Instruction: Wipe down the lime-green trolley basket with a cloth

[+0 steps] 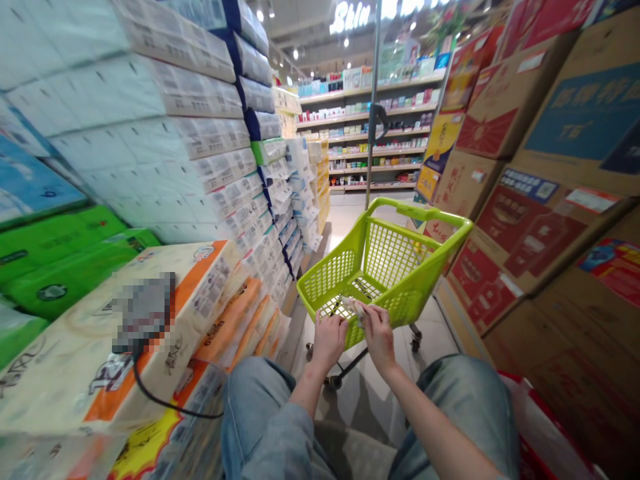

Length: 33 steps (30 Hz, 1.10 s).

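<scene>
In front of my knees stands a lime-green plastic shopping cart (pixel 425 293) with a perforated basket. My left hand (pixel 329 339) is closed at the cart's near rim, its fingers curled over the edge. My right hand (pixel 379 332) pinches a small crumpled whitish cloth or wipe (pixel 354 307) just above the same rim, to the right of my left hand. The fingertips of my right hand are partly hidden by the cloth.
Tall stacks of wrapped tissue packs (pixel 200 87) line the left side. Stacked cardboard cartons (pixel 530 227) rise on the right. A blurred grey device (pixel 145 313) with a black cable lies on a tissue pack. Stocked shelves (pixel 370 120) stand behind a metal pole (pixel 373 153).
</scene>
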Each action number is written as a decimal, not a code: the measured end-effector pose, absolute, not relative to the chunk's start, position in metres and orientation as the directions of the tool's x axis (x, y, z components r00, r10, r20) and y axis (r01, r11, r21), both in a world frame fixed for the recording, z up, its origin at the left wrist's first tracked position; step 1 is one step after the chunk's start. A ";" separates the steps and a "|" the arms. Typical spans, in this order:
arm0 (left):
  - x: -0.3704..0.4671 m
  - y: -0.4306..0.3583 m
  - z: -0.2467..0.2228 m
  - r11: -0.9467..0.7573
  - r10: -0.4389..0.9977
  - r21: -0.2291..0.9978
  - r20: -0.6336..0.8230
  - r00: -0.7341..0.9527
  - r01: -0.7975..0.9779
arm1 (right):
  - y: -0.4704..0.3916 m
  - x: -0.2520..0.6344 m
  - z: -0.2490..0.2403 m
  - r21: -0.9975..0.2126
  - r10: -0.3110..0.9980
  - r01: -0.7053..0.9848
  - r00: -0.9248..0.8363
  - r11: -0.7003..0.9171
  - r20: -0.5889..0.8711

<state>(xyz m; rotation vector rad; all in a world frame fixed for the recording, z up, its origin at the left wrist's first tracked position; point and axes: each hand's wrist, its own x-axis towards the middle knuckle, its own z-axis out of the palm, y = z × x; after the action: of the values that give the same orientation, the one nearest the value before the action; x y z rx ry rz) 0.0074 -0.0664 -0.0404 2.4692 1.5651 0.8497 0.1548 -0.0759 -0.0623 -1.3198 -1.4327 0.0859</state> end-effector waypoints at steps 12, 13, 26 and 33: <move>0.021 -0.064 -0.046 -0.534 0.845 0.518 0.348 0.406 0.668 | -0.060 0.173 -0.089 -0.852 0.763 0.475 0.461 0.219 0.453; 0.023 -0.063 -0.048 -0.531 0.847 0.519 0.347 0.403 0.670 | -0.069 0.159 -0.095 -0.853 0.790 0.457 0.413 0.252 0.454; -0.011 -0.026 -0.029 -0.589 0.808 0.362 0.236 0.540 0.723 | -0.065 0.163 -0.074 -0.900 0.802 0.324 0.431 0.290 0.414; -0.003 -0.032 -0.033 -0.608 0.783 0.113 0.247 0.570 0.786 | -0.071 0.129 -0.102 -0.939 0.835 0.204 0.433 0.277 0.340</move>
<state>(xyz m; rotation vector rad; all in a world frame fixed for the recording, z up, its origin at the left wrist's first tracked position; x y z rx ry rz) -0.0030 -0.0318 -0.0325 2.7919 1.3950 0.4326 0.1290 -0.0706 -0.1022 -1.2511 -1.0768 0.5571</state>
